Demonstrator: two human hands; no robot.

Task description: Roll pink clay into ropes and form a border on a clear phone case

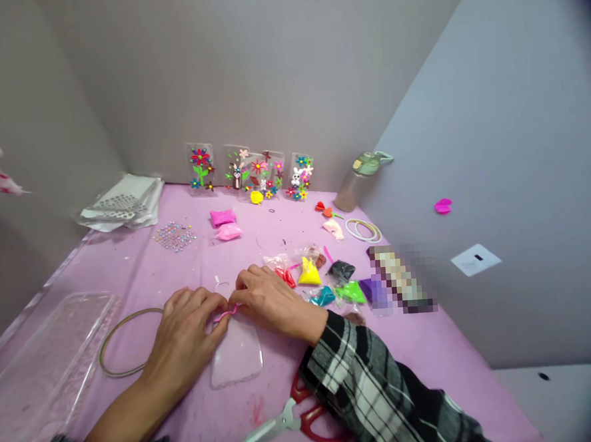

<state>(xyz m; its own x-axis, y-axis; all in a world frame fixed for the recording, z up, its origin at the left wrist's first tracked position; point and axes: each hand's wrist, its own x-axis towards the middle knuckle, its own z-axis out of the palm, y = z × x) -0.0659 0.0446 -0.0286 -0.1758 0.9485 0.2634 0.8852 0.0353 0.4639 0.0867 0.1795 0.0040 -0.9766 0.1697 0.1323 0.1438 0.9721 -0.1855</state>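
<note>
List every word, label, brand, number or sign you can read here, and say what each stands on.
No text can be read.
White plate on the wall: faint marks, too small to read.
Bottle: a small patch on its lid, no legible wording.
Dark-edged oblong item: pixelated, unreadable.
Clear case: no lettering visible.

You are in what looks like a craft corner: colourful bags of clay-like stuff [309,272] beside your right hand [267,296], scissors [288,413] on its near side, gems [175,236] beyond your left hand [187,321], flower-decorated cases [201,168] farther ahead.
</note>
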